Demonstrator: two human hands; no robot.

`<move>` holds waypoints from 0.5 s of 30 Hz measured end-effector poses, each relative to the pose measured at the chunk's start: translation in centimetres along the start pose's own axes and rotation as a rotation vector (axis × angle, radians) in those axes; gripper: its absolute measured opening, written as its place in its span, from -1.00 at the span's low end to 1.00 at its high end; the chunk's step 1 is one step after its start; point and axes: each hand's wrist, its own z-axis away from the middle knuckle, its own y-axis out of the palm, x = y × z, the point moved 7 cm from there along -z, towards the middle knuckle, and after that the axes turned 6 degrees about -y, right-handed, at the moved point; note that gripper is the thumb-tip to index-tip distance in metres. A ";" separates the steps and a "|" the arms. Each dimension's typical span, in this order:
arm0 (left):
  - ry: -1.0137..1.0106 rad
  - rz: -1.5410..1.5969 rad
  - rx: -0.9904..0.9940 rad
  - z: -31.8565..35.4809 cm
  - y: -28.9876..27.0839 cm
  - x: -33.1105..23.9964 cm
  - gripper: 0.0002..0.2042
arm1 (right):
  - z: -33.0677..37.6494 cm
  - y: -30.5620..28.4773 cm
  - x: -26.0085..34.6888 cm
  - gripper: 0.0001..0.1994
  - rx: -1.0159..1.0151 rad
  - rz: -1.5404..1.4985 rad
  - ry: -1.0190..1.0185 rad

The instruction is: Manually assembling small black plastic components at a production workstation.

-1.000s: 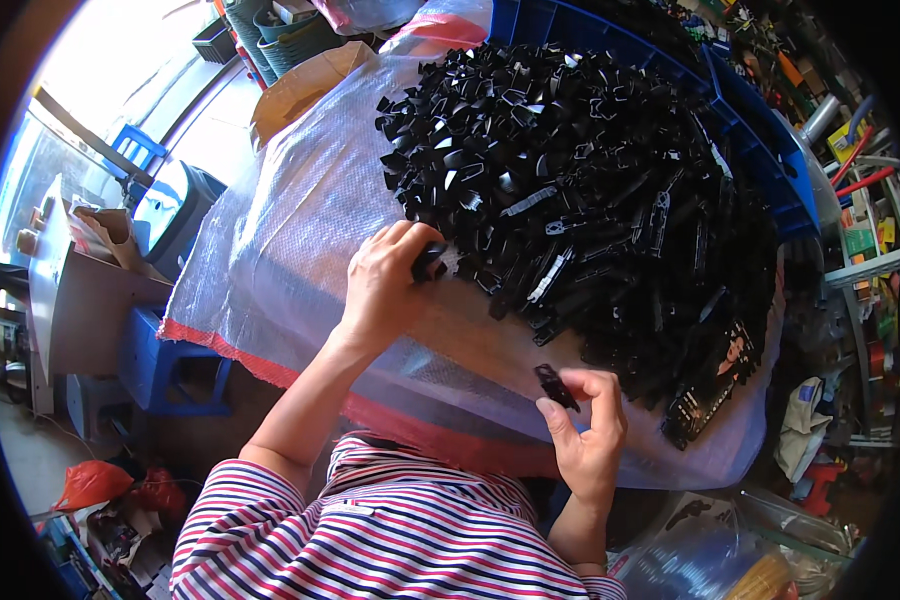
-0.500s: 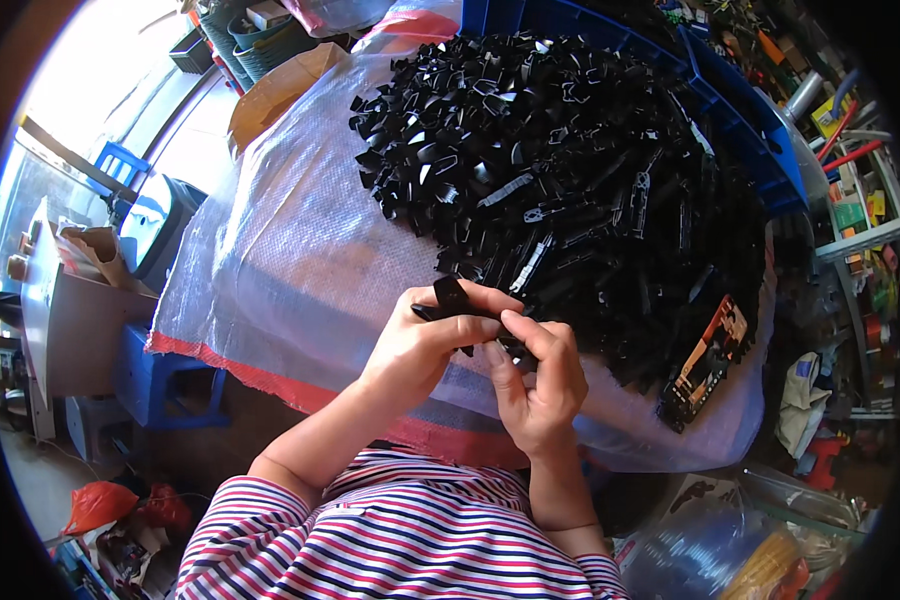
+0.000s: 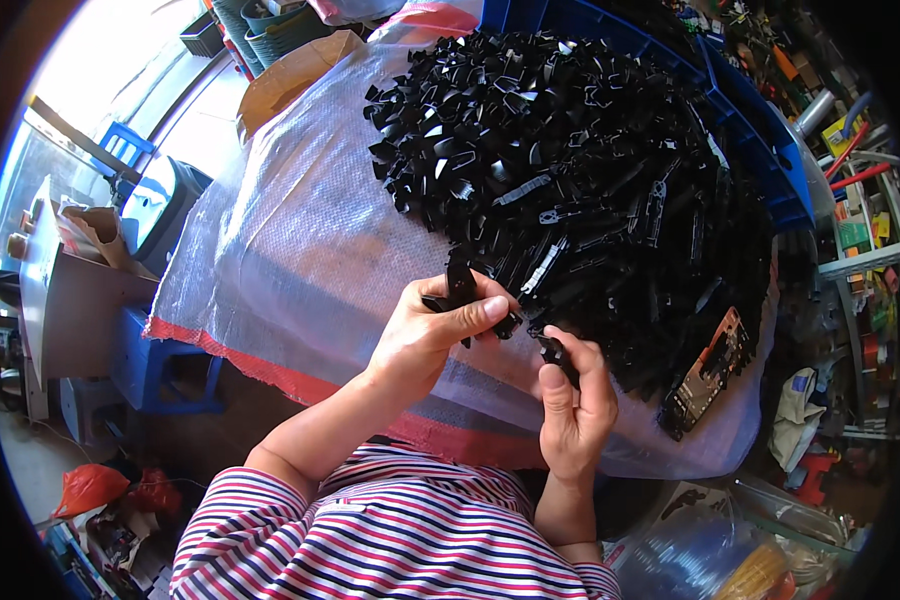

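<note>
A big heap of black plastic parts (image 3: 580, 190) lies on a table covered with a translucent woven sheet (image 3: 300, 240). My left hand (image 3: 430, 335) grips a black plastic clip (image 3: 460, 285) at the near edge of the heap, thumb across it. Just to its right, my right hand (image 3: 570, 410) pinches a smaller black plastic piece (image 3: 555, 352) between thumb and fingers. The two hands are close together but apart. My striped sleeves show at the bottom.
Blue crates (image 3: 760, 130) edge the heap at the far right. A flat black and orange object (image 3: 705, 372) lies at the sheet's right edge. A blue stool (image 3: 165, 370) and a grey cabinet (image 3: 75, 310) stand at the left. Shelves of tools fill the right side.
A second ago my left hand reached into the heap and my right held a piece apart. Both came together half a second ago; now they have drawn slightly apart, each holding its piece.
</note>
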 end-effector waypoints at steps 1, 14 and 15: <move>0.005 -0.038 -0.020 0.0 -0.1 -0.1 -0.83 | 0.0 0.0 -0.1 -0.77 0.002 0.001 0.001; 0.099 -0.337 -0.039 0.5 0.3 -0.8 -0.87 | 0.2 0.2 -0.6 -0.76 0.141 0.002 0.114; 0.097 -0.362 -0.043 0.6 0.3 -0.9 -0.87 | 0.2 0.3 -0.7 -0.77 0.131 0.006 0.101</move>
